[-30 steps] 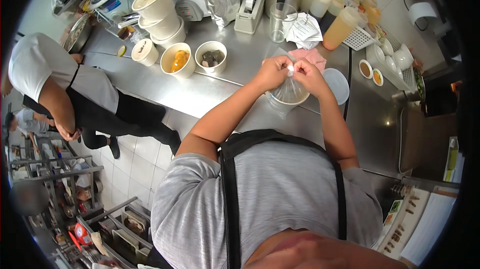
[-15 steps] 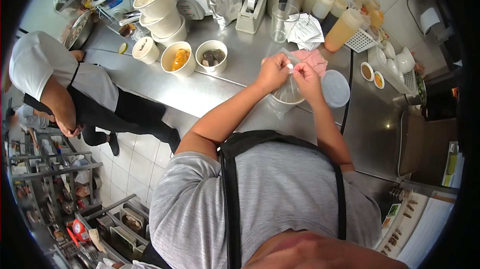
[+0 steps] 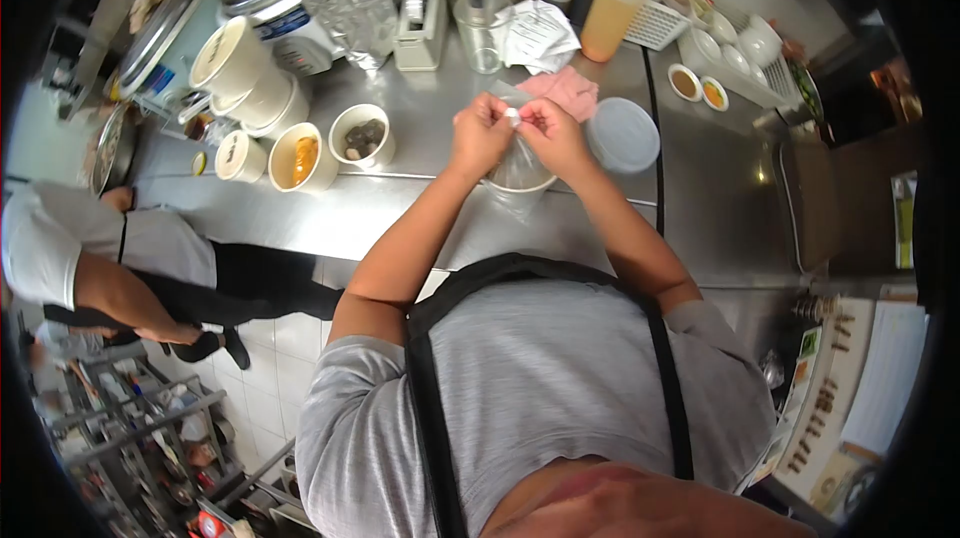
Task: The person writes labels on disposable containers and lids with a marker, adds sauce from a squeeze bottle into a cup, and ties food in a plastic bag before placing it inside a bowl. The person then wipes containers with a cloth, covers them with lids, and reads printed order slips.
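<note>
My left hand (image 3: 483,136) and my right hand (image 3: 550,136) meet over the steel counter, each pinching the gathered top of a clear plastic bag (image 3: 519,170). A small white piece shows between the fingertips. Inside the bag is a round bowl (image 3: 543,185), its rim partly covered by my hands. A round translucent lid (image 3: 623,136) lies just right of my right hand. Behind the hands is a folded pink cloth (image 3: 567,93). To the left stand an open cup with dark pieces (image 3: 363,137) and another with something orange (image 3: 303,158).
Stacked white tubs (image 3: 241,78), a tape dispenser (image 3: 420,26), a clear cup (image 3: 485,33), paper slips (image 3: 539,37) and sauce bottles (image 3: 613,13) line the back. Two small sauce dishes (image 3: 685,84) sit at right. Another person (image 3: 130,258) stands at left.
The view has turned, so the counter items appear further left. Both hands remain together at the bag's gathered top, with the fingers slightly shifted.
</note>
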### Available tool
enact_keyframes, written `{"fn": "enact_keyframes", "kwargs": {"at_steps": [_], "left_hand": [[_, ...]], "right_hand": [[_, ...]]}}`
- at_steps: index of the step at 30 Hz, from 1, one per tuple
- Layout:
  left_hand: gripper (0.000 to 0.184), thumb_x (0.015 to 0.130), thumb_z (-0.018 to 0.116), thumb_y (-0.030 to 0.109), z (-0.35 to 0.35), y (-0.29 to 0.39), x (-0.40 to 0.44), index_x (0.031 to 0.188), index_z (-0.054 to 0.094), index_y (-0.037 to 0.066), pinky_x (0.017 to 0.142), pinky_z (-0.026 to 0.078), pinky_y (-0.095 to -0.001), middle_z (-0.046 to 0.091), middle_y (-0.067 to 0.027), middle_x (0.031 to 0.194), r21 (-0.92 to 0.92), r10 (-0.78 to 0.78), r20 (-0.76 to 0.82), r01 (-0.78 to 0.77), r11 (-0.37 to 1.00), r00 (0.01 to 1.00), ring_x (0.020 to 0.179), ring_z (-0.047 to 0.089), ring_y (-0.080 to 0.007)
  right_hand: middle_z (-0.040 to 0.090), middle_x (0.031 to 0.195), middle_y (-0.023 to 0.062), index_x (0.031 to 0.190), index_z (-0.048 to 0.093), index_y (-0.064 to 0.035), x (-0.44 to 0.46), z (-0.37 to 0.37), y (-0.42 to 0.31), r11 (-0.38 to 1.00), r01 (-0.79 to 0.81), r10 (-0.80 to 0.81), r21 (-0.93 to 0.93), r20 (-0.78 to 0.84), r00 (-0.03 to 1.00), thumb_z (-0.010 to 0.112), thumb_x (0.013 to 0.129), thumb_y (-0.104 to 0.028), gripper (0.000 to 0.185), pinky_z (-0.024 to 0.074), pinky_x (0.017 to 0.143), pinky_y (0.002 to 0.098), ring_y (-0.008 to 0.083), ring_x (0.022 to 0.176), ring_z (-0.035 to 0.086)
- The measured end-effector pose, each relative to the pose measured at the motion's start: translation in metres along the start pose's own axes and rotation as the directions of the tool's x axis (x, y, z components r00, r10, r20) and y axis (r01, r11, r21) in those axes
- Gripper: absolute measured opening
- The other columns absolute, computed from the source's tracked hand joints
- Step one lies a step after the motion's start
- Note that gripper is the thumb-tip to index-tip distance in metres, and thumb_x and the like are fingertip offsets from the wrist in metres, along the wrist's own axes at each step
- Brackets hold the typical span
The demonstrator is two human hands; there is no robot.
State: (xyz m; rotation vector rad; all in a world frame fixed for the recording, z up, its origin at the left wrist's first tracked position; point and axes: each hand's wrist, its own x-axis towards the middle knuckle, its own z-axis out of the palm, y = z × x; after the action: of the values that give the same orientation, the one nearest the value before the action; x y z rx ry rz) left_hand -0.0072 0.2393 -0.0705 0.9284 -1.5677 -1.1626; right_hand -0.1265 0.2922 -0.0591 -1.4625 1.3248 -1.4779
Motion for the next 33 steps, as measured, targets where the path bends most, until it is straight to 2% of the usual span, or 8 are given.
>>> {"fn": "enact_keyframes", "kwargs": {"at_steps": [4, 7, 13, 14, 18, 24, 29, 33], "left_hand": [[0.012, 0.068, 0.06, 0.008, 0.0, 0.005, -0.001, 0.069, 0.051, 0.0, 0.051, 0.043, -0.0252, 0.055, -0.0065, 0.058, 0.003, -0.059, 0.017, 0.059, 0.998, 0.998, 0.052, 0.05, -0.0102], [0.011, 0.069, 0.059, 0.007, -0.002, 0.015, -0.003, 0.07, 0.05, 0.0, 0.052, 0.042, -0.0246, 0.055, -0.0063, 0.058, 0.09, -0.027, 0.019, 0.025, 0.996, 0.999, 0.053, 0.05, -0.0094], [0.008, 0.07, 0.057, 0.005, -0.003, 0.015, -0.003, 0.072, 0.05, 0.0, 0.052, 0.042, -0.0235, 0.054, -0.0041, 0.061, 0.048, -0.057, 0.06, 0.054, 0.997, 0.997, 0.055, 0.049, -0.0087], [0.007, 0.072, 0.056, 0.003, -0.005, 0.016, -0.002, 0.074, 0.05, 0.001, 0.053, 0.041, -0.0217, 0.054, -0.0027, 0.064, 0.024, -0.079, 0.124, 0.076, 0.997, 0.989, 0.057, 0.048, -0.0074], [0.007, 0.075, 0.055, 0.002, -0.017, 0.013, 0.009, 0.078, 0.049, 0.003, 0.058, 0.04, -0.0181, 0.054, -0.0004, 0.072, -0.108, -0.115, 0.34, 0.161, 0.981, 0.933, 0.064, 0.048, -0.0048], [0.005, 0.076, 0.057, 0.004, -0.025, 0.021, 0.017, 0.078, 0.052, 0.003, 0.06, 0.042, -0.0186, 0.057, -0.0013, 0.076, -0.151, -0.154, 0.524, 0.269, 0.951, 0.838, 0.067, 0.051, -0.0051], [0.005, 0.076, 0.056, 0.004, -0.027, 0.025, 0.022, 0.078, 0.051, 0.004, 0.061, 0.042, -0.0184, 0.055, 0.0007, 0.076, -0.187, -0.187, 0.617, 0.373, 0.909, 0.764, 0.068, 0.051, -0.0047], [0.006, 0.077, 0.053, 0.001, -0.025, 0.017, 0.014, 0.08, 0.05, 0.005, 0.064, 0.041, -0.0183, 0.054, 0.0014, 0.08, -0.254, -0.044, 0.602, 0.243, 0.936, 0.797, 0.071, 0.05, -0.0049]], "right_hand": [[0.053, 0.069, 0.0019, 0.076, 0.052, -0.0008, -0.001, -0.001, -0.004, 1.0, -0.018, 0.017, -0.021, -0.012, 1.0, 0.057, 0.071, -0.004, 0.007, 0.0406, 0.058, 0.0213, 0.0068, 0.064, 0.049], [0.053, 0.068, 0.0029, 0.074, 0.052, -0.0009, -0.002, -0.002, -0.008, 0.974, 0.038, -0.043, -0.222, -0.019, 0.999, 0.056, 0.071, -0.005, 0.006, 0.0407, 0.058, 0.0234, 0.0095, 0.063, 0.05], [0.053, 0.069, 0.0082, 0.075, 0.052, -0.0014, 0.005, -0.019, -0.008, 0.998, 0.03, -0.021, -0.048, 0.189, 0.982, 0.052, 0.071, -0.002, 0.004, 0.0402, 0.059, 0.0266, 0.0167, 0.064, 0.05], [0.052, 0.071, 0.0085, 0.076, 0.052, -0.0022, 0.009, -0.024, -0.014, 0.968, 0.191, -0.151, -0.16, 0.234, 0.96, 0.051, 0.071, 0.0, 0.006, 0.0402, 0.06, 0.027, 0.0178, 0.066, 0.05], [0.051, 0.074, 0.0067, 0.077, 0.052, -0.0033, 0.023, -0.028, -0.015, 0.86, 0.439, -0.35, -0.26, 0.324, 0.879, 0.052, 0.07, 0.0, 0.008, 0.0409, 0.063, 0.0279, 0.0197, 0.07, 0.05], [0.05, 0.074, 0.0064, 0.077, 0.052, -0.0029, 0.027, -0.033, -0.023, 0.881, 0.418, -0.301, -0.221, 0.42, 0.856, 0.054, 0.068, 0.0, 0.01, 0.0413, 0.059, 0.0267, 0.0185, 0.066, 0.05], [0.049, 0.066, 0.0063, 0.071, 0.047, -0.0029, 0.024, -0.025, -0.011, 0.924, 0.311, -0.22, -0.222, 0.357, 0.908, 0.053, 0.066, 0.0, 0.008, 0.0396, 0.051, 0.0273, 0.0167, 0.057, 0.048], [0.047, 0.061, 0.0067, 0.069, 0.044, -0.0031, 0.021, -0.018, -0.002, 0.929, 0.261, -0.19, -0.262, 0.27, 0.944, 0.051, 0.064, 0.0, 0.009, 0.0377, 0.048, 0.0268, 0.0164, 0.052, 0.045]]}}
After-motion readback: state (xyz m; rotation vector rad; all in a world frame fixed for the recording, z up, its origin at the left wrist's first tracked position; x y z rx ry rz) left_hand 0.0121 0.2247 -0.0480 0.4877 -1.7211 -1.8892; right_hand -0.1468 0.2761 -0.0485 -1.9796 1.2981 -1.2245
